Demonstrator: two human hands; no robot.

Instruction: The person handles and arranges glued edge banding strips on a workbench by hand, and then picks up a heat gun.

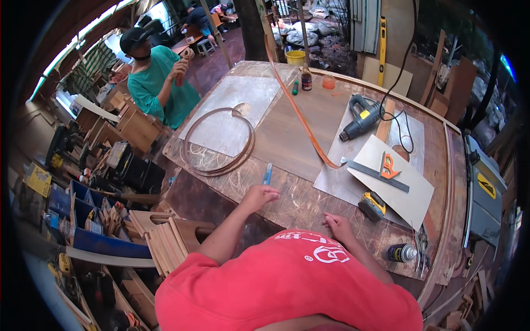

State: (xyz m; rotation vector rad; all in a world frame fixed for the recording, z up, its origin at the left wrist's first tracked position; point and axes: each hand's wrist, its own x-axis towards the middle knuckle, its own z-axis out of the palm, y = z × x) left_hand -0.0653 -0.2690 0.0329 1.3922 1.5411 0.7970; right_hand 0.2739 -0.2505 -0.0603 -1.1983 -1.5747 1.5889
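Note:
My left hand (264, 196) hangs over the workbench's near edge with fingers curled together and empty, just below a blue utility knife (267, 174). My right hand (335, 223) is at the near edge, fingers loosely bent and apart, holding nothing, below a yellow-black tool battery (371, 206). A coiled brown strip (189, 135) lies on the left metal sheet (215, 99); a long orange-brown strip (298, 113) crosses the bench's middle. On the right are a grey heat gun (359, 122) and an orange-handled combination square (387, 171) on a pale board (411, 204). A spray can (398, 252) stands near the right front.
A person in a teal shirt (154, 83) at the bench's left holds a small object. Others work behind. Bottles (307, 78) stand at the back. A grey machine (480, 209) borders the right; blue bins (83, 215) and stacked wood (165, 237) crowd the left.

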